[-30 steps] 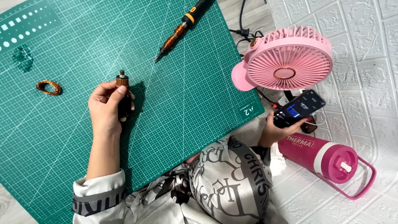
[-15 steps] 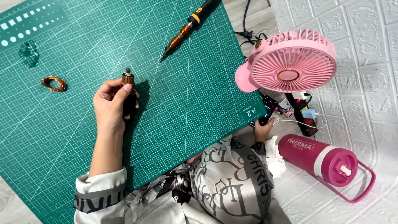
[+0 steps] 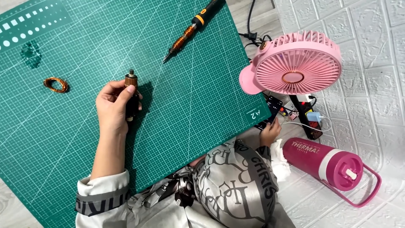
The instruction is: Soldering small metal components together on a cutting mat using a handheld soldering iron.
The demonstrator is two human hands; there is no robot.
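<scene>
Left hand (image 3: pixel 112 105) clamped around a small copper-wound motor rotor (image 3: pixel 131 96) upright on the green cutting mat (image 3: pixel 202 109), right hand (image 3: pixel 269 133) closed on a dark phone (image 3: pixel 270 110) past the mat's edge, pink bottle (image 3: pixel 325 160) just beside, copper wire coil (image 3: pixel 55 84) left, soldering iron (image 3: pixel 190 27) and pink fan (image 3: pixel 295 63) farther off, white brick-patterned floor (image 3: pixel 371 84) around.

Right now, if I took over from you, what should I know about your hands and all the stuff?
Left hand: grip shut on the small copper-wound rotor, held upright on the green cutting mat.
Right hand: fingers on the black phone at the mat's right edge; whether it grips is unclear.
Things: a loose copper wire coil lies on the mat, left of the rotor and apart from it. The soldering iron lies at the mat's top.
Done: the rotor is in hand.
Left: iron and coil lie untouched.
</scene>
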